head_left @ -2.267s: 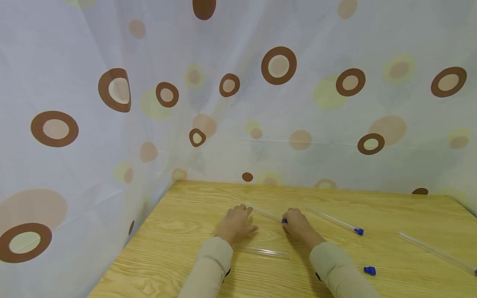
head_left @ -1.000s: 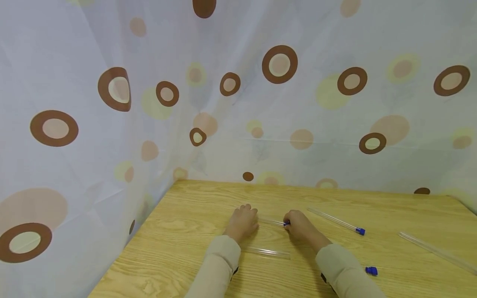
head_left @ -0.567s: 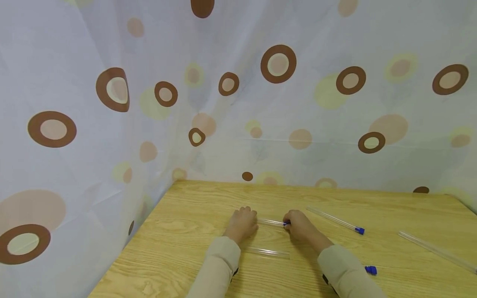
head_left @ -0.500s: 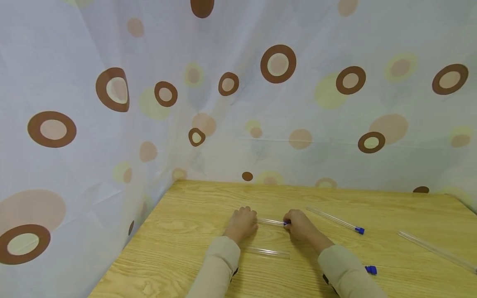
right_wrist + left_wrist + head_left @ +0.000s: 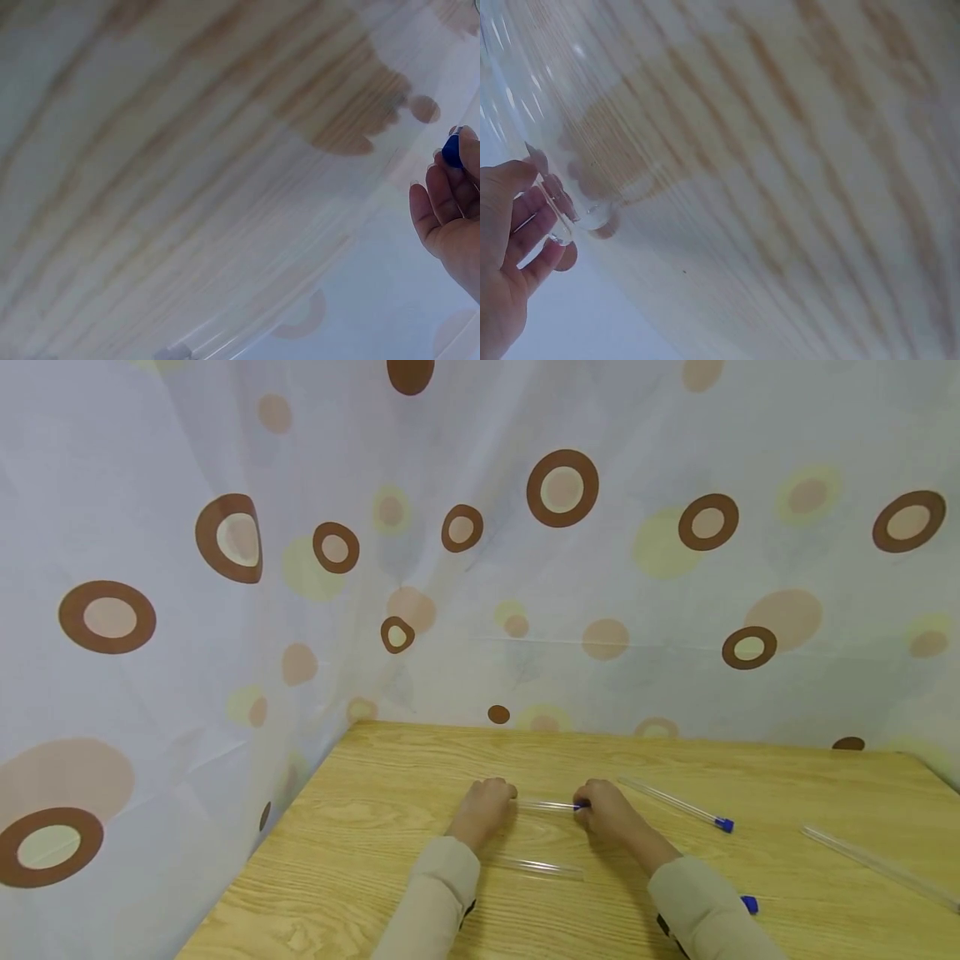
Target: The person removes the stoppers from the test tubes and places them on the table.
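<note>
The left hand (image 5: 482,810) pinches one end of a clear tube (image 5: 546,806); the grip of the right hand (image 5: 611,814) holds the blue cap (image 5: 581,806) at its other end. A strip of desk (image 5: 375,802) separates the tube from the far edge; a second tube (image 5: 542,867) lies nearer, between the forearms (image 5: 423,906).

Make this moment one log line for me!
left hand: grips clear slender tube | right hand: pinches blue stubby cap at tube's right end | cap fully seated: cannot tell
</note>
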Motion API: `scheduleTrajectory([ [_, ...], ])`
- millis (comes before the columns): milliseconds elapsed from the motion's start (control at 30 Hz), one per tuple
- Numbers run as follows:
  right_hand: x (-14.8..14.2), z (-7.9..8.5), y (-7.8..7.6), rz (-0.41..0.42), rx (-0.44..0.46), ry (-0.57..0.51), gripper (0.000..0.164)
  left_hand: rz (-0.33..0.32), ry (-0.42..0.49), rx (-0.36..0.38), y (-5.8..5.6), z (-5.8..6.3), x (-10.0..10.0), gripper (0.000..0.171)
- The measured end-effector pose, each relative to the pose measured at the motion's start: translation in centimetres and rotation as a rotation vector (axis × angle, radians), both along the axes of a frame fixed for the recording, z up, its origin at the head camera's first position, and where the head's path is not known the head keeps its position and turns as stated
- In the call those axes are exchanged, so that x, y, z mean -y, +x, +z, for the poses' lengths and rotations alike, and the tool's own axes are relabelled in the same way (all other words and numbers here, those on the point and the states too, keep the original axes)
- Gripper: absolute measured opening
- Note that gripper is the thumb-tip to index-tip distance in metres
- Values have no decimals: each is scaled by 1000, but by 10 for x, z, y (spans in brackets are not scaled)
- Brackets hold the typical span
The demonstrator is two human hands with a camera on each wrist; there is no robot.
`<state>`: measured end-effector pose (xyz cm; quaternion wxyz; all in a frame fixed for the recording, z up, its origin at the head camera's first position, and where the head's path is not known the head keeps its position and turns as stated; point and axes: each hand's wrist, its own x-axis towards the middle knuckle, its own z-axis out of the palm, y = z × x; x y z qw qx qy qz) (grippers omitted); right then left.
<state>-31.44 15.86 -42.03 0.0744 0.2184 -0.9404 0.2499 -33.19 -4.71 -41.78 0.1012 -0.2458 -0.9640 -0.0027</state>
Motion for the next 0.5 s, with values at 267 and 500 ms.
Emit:
scheduleTrajectory([
  [267,-2,3,5,20,5,-40,8,-32,6,-7,5,1,4,16],
  [500,-4,5,10,-6,10,-41,12,-21,-19,-20,10,3,3,18],
])
